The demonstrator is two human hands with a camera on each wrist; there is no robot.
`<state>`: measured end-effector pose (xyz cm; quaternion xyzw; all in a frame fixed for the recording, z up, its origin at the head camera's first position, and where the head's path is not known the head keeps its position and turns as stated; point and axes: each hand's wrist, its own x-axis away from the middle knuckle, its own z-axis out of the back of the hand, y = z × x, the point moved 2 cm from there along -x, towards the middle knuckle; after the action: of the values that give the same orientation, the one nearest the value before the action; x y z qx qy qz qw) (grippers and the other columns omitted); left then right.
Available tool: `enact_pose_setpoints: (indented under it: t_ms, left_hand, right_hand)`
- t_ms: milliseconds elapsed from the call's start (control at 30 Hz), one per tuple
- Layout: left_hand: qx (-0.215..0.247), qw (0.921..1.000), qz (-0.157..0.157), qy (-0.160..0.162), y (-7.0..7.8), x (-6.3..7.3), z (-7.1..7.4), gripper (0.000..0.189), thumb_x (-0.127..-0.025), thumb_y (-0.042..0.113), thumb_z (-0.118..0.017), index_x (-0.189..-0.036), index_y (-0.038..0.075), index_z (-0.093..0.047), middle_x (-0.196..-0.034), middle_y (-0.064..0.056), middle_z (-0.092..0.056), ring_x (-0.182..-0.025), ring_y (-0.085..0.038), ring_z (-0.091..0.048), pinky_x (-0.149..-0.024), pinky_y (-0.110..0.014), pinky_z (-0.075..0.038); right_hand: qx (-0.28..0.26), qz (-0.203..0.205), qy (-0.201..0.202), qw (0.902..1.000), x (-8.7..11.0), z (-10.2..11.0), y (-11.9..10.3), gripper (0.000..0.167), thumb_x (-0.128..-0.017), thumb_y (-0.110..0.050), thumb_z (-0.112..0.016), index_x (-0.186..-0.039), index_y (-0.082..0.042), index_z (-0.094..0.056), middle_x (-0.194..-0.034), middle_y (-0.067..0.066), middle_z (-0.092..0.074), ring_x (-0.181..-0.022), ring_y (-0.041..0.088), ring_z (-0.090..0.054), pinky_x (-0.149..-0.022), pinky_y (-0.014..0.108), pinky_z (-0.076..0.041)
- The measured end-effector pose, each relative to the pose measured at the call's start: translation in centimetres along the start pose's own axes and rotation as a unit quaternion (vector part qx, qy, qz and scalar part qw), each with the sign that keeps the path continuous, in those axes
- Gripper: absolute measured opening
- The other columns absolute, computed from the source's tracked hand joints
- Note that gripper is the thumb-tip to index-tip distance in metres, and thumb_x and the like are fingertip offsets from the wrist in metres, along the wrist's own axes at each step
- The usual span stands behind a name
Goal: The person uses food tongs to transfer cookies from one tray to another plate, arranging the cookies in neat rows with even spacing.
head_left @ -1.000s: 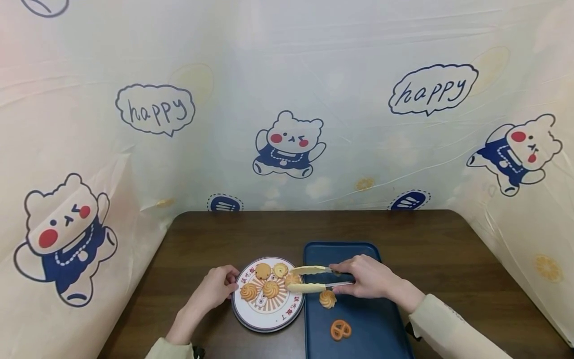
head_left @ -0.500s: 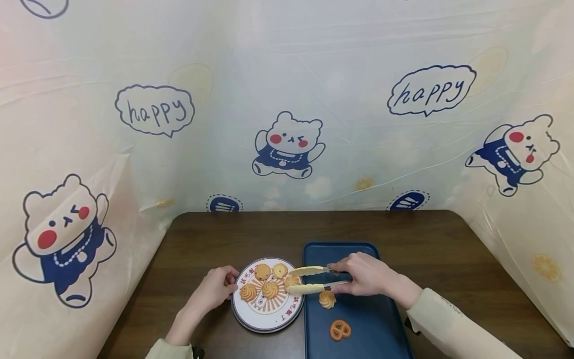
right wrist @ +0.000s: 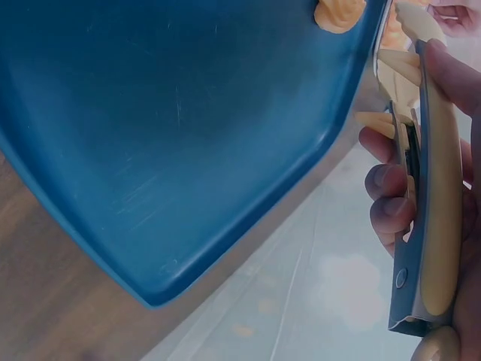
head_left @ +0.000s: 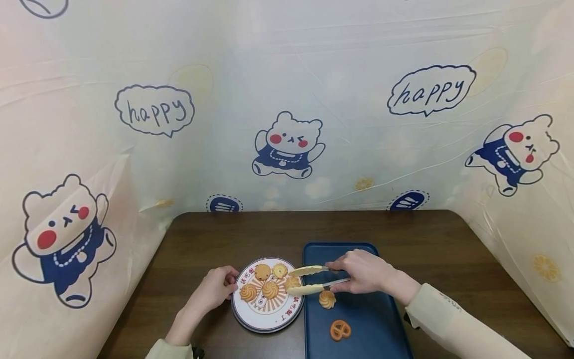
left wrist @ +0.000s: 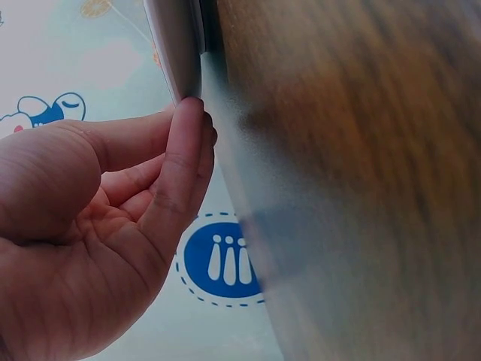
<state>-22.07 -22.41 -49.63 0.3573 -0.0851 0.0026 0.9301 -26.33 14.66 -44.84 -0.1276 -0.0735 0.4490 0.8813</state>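
Note:
My left hand [head_left: 214, 286] pinches the left rim of a round white plate [head_left: 264, 319] with printed red characters; in the left wrist view thumb and fingertips meet at its edge [left wrist: 174, 53]. Several cookies lie on the plate, among them a swirl cookie [head_left: 270, 289] and a round one [head_left: 262, 271]. My right hand [head_left: 365, 271] grips a pair of tongs [head_left: 311, 288] with cream tips, the tips spread around a cookie [head_left: 292, 282] at the plate's right side. In the right wrist view my fingers wrap the tongs' handle [right wrist: 440, 203].
A dark blue tray [head_left: 363, 329] stands right of the plate, under the right hand. On it lie a swirl cookie [head_left: 327, 299] and a pretzel [head_left: 340, 330]. The brown wooden table [head_left: 251, 234] ends at a printed cloth [head_left: 287, 60] behind and at both sides.
The tongs' arms have spread slightly wider, and my right hand has shifted a little to the left. My left hand stays at the plate's rim.

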Motion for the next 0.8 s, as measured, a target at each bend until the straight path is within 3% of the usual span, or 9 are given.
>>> enact_pose_setpoints:
  t_ms: [267, 533, 800]
  left_hand:
    - [0.001, 1.0, 0.004, -0.004, -0.2, -0.21, -0.09, 0.025, -0.088, -0.002, -0.072, -0.112, -0.003, -0.065, -0.083, -0.006, -0.055, -0.07, -0.016, -0.057, -0.06, -0.029, -0.056]
    - [0.003, 0.9999, 0.015, -0.003, -0.41, -0.41, -0.23, 0.026, -0.087, -0.002, -0.073, -0.113, -0.002, -0.066, -0.083, -0.006, -0.055, -0.07, -0.017, -0.057, -0.061, -0.029, -0.057]
    - [-0.002, 0.9999, 0.014, -0.003, -0.25, -0.35, -0.17, 0.026, -0.088, -0.003, -0.072, -0.112, -0.002, -0.066, -0.082, -0.006, -0.055, -0.07, -0.016, -0.057, -0.061, -0.029, -0.057]
  right_hand:
    - [0.01, -0.001, 0.002, 0.9999, -0.03, 0.01, -0.1, 0.058, -0.089, -0.049, -0.071, -0.128, -0.007, -0.067, -0.116, 0.007, -0.071, -0.049, -0.003, -0.045, -0.041, 0.02, -0.031]
    - [0.013, -0.002, 0.008, 0.9999, 0.09, -0.21, 0.04, 0.059, -0.089, -0.05, -0.072, -0.128, -0.006, -0.067, -0.114, 0.007, -0.072, -0.059, -0.005, -0.053, -0.047, 0.017, -0.04]
    - [0.022, -0.003, 0.019, 0.9996, 0.33, -0.08, -0.1, 0.061, -0.088, -0.052, -0.071, -0.128, -0.006, -0.067, -0.116, 0.008, -0.071, -0.066, 0.001, -0.063, -0.055, 0.019, -0.049]
